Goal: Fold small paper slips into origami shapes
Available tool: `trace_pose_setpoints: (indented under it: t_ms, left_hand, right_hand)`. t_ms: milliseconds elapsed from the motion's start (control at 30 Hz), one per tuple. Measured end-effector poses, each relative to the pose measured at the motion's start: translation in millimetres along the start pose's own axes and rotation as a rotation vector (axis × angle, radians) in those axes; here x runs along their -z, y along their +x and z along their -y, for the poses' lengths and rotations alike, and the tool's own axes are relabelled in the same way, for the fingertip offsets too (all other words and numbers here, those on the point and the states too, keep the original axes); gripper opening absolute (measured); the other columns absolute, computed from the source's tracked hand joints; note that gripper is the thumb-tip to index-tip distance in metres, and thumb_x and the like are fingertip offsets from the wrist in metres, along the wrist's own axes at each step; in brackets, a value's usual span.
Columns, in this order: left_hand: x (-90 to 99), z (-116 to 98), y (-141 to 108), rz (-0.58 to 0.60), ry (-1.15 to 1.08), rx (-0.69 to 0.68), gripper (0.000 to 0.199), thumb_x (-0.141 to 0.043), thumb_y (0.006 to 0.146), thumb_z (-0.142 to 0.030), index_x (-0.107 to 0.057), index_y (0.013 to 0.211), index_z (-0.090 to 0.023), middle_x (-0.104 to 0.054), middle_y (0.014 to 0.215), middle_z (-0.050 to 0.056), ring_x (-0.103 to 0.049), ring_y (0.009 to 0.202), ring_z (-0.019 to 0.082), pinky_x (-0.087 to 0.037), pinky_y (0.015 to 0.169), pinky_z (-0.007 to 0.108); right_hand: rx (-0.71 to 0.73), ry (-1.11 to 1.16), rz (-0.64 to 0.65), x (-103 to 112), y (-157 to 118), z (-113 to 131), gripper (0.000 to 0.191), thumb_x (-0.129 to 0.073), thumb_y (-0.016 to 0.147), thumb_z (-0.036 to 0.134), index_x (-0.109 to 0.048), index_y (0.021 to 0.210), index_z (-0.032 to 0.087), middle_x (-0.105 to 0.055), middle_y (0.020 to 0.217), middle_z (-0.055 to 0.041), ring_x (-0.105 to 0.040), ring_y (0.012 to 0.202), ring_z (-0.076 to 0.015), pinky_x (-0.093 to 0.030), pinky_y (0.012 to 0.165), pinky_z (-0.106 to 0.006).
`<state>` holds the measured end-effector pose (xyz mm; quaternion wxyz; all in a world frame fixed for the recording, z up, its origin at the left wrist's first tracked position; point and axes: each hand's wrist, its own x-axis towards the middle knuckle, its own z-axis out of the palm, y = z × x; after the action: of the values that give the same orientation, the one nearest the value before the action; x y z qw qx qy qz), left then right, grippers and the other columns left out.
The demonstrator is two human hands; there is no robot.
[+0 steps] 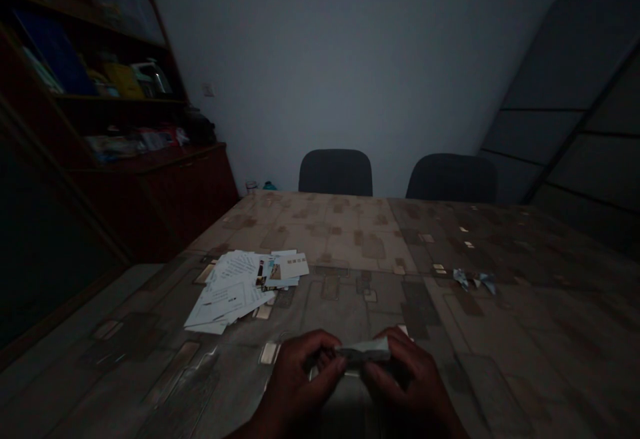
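Observation:
A small strip of folded paper [367, 350] is held level between my two hands, just above the near part of the table. My left hand [303, 372] pinches its left end between thumb and fingers. At the other end, my right hand [407, 372] grips it with the thumb below and the fingers behind. The dim light hides the paper's finer folds. Farther left on the table lies a spread pile of papers and cards [237, 292]. Small folded paper pieces [474, 280] rest off to the right.
A patterned cloth covers the table [345, 239]. Two dark chairs [335, 172] stand behind its far edge, against a plain wall. On the left is a wooden cabinet [185, 186] with shelves of folders, bags and a kettle. The room is dark.

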<state>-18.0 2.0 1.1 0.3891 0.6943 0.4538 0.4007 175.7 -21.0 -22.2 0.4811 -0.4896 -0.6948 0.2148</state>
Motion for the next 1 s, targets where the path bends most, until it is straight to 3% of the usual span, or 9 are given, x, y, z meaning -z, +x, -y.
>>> trace_pose_setpoints:
  t_ms: [100, 267, 467, 600, 733, 867, 1000]
  left_hand:
    - [-5.6, 7, -2, -0.008, 0.010, -0.035, 0.012, -0.060, 0.074, -0.025, -0.068, 0.067, -0.018, -0.062, 0.058, 0.000, -0.055, 0.054, 0.013, -0.042, 0.053, 0.020]
    - [-11.8, 9, -1, -0.006, 0.041, -0.065, 0.011, -0.061, 0.072, -0.022, -0.067, 0.065, -0.017, -0.061, 0.057, -0.001, -0.053, 0.052, 0.012, -0.040, 0.054, 0.020]
    - [-13.6, 8, 1, 0.045, -0.001, 0.069, 0.017, -0.064, 0.070, -0.028, -0.066, 0.062, -0.014, -0.051, 0.052, -0.003, -0.047, 0.051, 0.012, -0.035, 0.051, 0.021]
    - [-14.6, 15, 1, 0.084, -0.157, 0.243, 0.021, -0.065, 0.067, -0.034, -0.063, 0.063, -0.013, -0.048, 0.051, -0.003, -0.045, 0.050, 0.011, -0.030, 0.048, 0.020]
    - [-9.8, 10, 4, 0.100, -0.319, 0.445, 0.025, -0.069, 0.065, -0.037, -0.060, 0.066, -0.014, -0.056, 0.051, -0.001, -0.046, 0.043, 0.010, -0.032, 0.043, 0.020]
    - [-4.2, 4, 6, 0.098, -0.484, 0.480, 0.030, -0.075, 0.063, -0.038, -0.061, 0.068, -0.012, -0.059, 0.051, 0.000, -0.046, 0.041, 0.008, -0.034, 0.043, 0.019]
    - [-7.3, 6, 4, 0.129, -0.543, 0.508, 0.034, -0.079, 0.062, -0.040, -0.060, 0.068, -0.012, -0.060, 0.049, 0.000, -0.046, 0.039, 0.007, -0.032, 0.041, 0.018]
  right_hand:
    - [0.084, -0.017, 0.007, -1, 2, 2, 0.008, -0.056, 0.079, 0.018, -0.059, 0.072, 0.020, -0.060, 0.071, -0.0012, -0.056, 0.067, -0.0169, -0.044, 0.061, -0.026]
    - [0.093, -0.039, 0.074, 2, 4, 10, 0.008, -0.055, 0.081, 0.015, -0.060, 0.077, 0.020, -0.062, 0.074, -0.0021, -0.059, 0.070, -0.0171, -0.046, 0.062, -0.025]
    - [0.157, -0.102, -0.050, -8, 0, -1, 0.011, -0.052, 0.079, 0.014, -0.055, 0.071, 0.020, -0.057, 0.066, -0.0005, -0.054, 0.063, -0.0163, -0.040, 0.059, -0.026]
    - [0.063, -0.088, -0.044, -7, 0, -7, 0.011, -0.051, 0.075, 0.015, -0.051, 0.065, 0.021, -0.052, 0.062, 0.0016, -0.050, 0.058, -0.0146, -0.037, 0.056, -0.024]
    - [-0.194, 0.026, -0.077, 5, 4, -3, 0.016, -0.053, 0.077, 0.025, -0.049, 0.062, 0.021, -0.049, 0.059, 0.0027, -0.047, 0.056, -0.0143, -0.036, 0.053, -0.024]
    - [-0.424, 0.211, -0.074, 14, 8, 5, 0.027, -0.052, 0.085, 0.039, -0.051, 0.065, 0.021, -0.049, 0.059, 0.0030, -0.046, 0.055, -0.0144, -0.037, 0.052, -0.023]
    - [-0.405, 0.339, 0.002, 6, 6, 8, 0.031, -0.057, 0.082, 0.049, -0.061, 0.077, 0.019, -0.056, 0.065, 0.0012, -0.050, 0.062, -0.0158, -0.039, 0.059, -0.024]
